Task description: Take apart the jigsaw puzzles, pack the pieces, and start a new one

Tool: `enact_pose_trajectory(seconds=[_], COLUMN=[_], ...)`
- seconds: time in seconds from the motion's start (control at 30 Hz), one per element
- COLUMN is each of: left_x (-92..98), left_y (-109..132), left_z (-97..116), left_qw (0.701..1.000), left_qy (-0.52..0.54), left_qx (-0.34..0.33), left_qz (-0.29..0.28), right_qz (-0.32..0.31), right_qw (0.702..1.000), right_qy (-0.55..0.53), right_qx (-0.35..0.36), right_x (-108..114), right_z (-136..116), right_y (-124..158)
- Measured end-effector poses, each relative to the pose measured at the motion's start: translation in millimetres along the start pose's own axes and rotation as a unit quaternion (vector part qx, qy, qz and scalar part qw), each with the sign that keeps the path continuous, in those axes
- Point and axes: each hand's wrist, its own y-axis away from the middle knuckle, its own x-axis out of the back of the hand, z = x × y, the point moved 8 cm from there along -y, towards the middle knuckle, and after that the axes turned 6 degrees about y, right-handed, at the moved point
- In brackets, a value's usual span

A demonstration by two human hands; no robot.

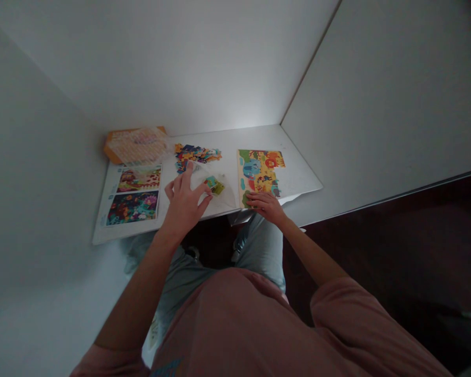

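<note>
Tabletop [298, 175], read left to right.

Far left, you have an orange cardboard box [135, 145] lying flat at the back edge, its printing washed out by glare. In front of it lies a printed picture sheet [132, 196] showing two colourful scenes. Loose jigsaw pieces [196, 156] sit in a low heap at the back, centre.

Your left hand [184, 201] is raised at centre, its grip spread and pinching nothing visible. Its fingertips are at a clear plastic bag [220, 196], just beside two small puzzle pieces [214, 185] lying on or inside that film; which of the two, you cannot tell from this view.

To the right, a wooden puzzle board [259, 175] with bright painted shapes lies near the tabletop's front edge. Your right hand [265, 205] rests on the board's near edge, fingers lightly curled, with no piece seen in the grip.

Step in hand, as judged: sorting through small pieces at the bag, with the board steadied. As things lie, lifting either small piece calls for a narrow thumb-and-finger pinch, since the film may slide.
</note>
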Motion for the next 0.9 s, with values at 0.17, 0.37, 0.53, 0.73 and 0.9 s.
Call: enact_pose_trajectory(seconds=[0.17,0.37,0.53,0.73,0.9], left_x=[-0.7,0.3,-0.2,2.1,2.7], left_y=[1,1,0,-2,-3], left_z=[-2,0,1,2,5], left_qw=[1.0,1.0,1.0,1.0,1.0], left_qy=[0.018,-0.001,0.008,-0.007,0.006], left_qx=[0.004,0.0,-0.002,-0.009,-0.014], left_qz=[-0.006,-0.007,-0.016,-0.012,-0.016], right_qz=[0.003,0.001,0.031,0.128,0.166], right_qw=[0.999,0.998,0.991,0.967,0.936], right_qy=[-0.038,-0.054,-0.08,-0.15,-0.24], right_qx=[-0.012,-0.033,-0.107,-0.161,-0.195], right_x=[5,15,41,72,89], right_z=[1,14,30,60,78], right_y=[0,-16,-41,-68,-90])
